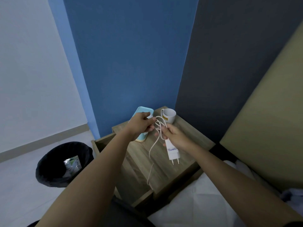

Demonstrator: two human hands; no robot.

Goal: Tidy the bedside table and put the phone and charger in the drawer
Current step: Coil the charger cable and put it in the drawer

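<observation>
Above the wooden bedside table [185, 145], my right hand [175, 135] grips the white charger [172, 152], whose plug pins point down toward me. Its white cable [153, 146] loops between both hands and trails down over the table's front. My left hand [143, 124] pinches the cable loops. A light-blue phone [142, 112] lies on the table behind my left hand, partly hidden by it. The drawer [105, 143] stands pulled out on the table's left side; my left forearm hides most of its inside.
A white mug [168, 115] with a yellow label stands at the table's back corner. A black bin [63, 164] with a wrapper inside sits on the floor to the left. The bed with white sheets [205, 202] and a tan headboard [270, 128] is at the right.
</observation>
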